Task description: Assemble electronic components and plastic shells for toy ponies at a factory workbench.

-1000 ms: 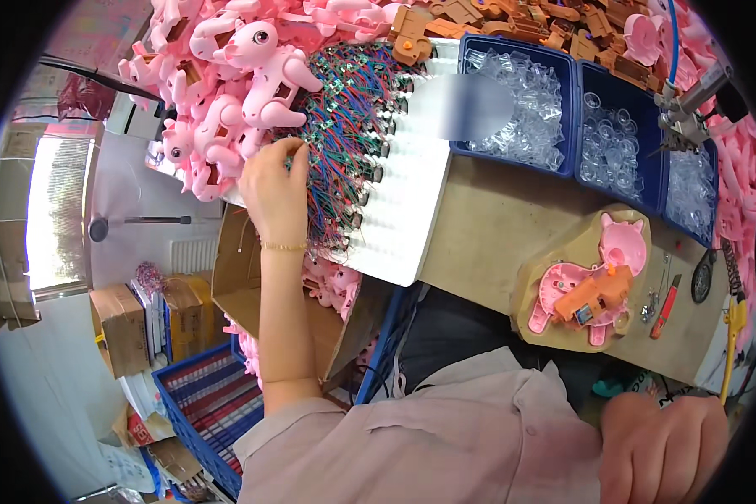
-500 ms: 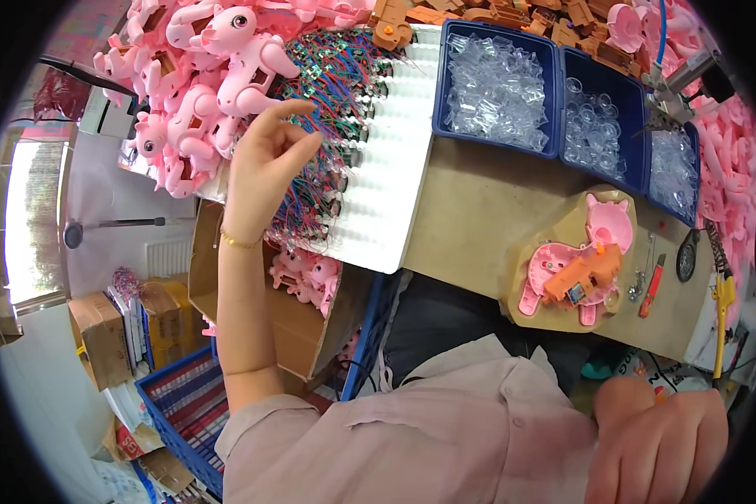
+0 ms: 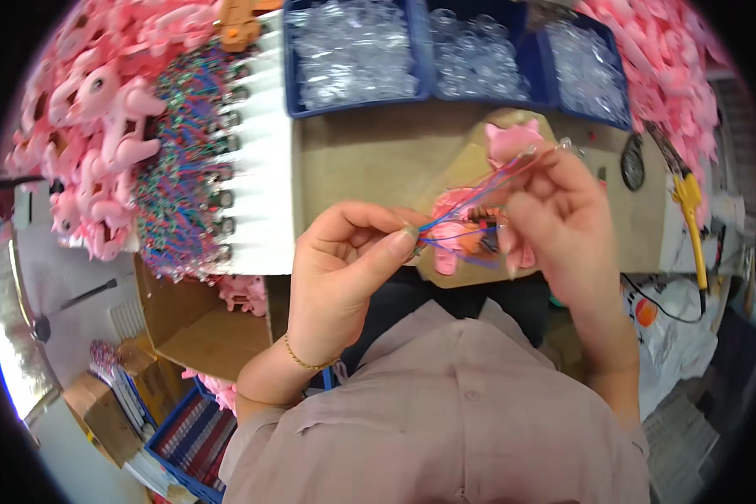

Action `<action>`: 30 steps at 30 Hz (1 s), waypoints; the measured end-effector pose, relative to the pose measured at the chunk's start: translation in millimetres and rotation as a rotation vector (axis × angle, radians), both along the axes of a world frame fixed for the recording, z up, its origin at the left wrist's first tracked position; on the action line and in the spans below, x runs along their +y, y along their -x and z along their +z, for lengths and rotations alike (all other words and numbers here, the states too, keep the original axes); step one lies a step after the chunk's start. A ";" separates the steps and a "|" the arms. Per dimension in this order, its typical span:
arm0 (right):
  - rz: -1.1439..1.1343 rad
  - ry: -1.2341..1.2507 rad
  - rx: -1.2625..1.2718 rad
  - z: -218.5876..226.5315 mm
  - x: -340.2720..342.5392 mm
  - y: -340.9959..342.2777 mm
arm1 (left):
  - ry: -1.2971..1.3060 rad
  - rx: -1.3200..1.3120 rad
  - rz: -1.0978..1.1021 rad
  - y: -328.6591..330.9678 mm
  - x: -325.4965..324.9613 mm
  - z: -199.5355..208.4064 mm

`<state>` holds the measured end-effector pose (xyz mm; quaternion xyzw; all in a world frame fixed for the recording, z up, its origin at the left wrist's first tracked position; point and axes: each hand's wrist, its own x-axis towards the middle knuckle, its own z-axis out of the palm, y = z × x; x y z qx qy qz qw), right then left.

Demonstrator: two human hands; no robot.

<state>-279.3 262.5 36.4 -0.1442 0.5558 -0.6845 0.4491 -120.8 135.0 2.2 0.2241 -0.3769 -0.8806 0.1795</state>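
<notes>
A bundle of thin red and blue wires (image 3: 466, 204) stretches between my two hands. My left hand (image 3: 344, 265) pinches its gathered end between thumb and forefinger; a small part just shows beneath the fingertips. My right hand (image 3: 567, 223), slightly blurred, is closed with its fingers on the spread wire ends, where small clear tips show. Under the wires lies an open pink animal-shaped toy shell (image 3: 512, 139) with an orange plastic housing (image 3: 472, 244) in it, partly hidden by my hands. The shell rests on a tan shaped holder (image 3: 437, 181).
Blue bins (image 3: 357, 109) of clear plastic parts line the back. To the left are a heap of wired parts (image 3: 181, 168) on a white ridged tray (image 3: 269, 185) and piled pink toy bodies (image 3: 109, 151). A yellow-handled soldering iron (image 3: 689, 197) stands at right beside a black oval object (image 3: 633, 164).
My left hand has come from the wire heap to the middle, now holding a wire bundle. My right hand has risen from the lower right to meet it. The view has shifted rightward.
</notes>
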 end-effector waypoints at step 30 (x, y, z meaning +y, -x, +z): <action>0.393 0.163 -0.374 -10.7 0.4 11.1 | 1.054 0.134 -0.429 12.5 -12.7 28.9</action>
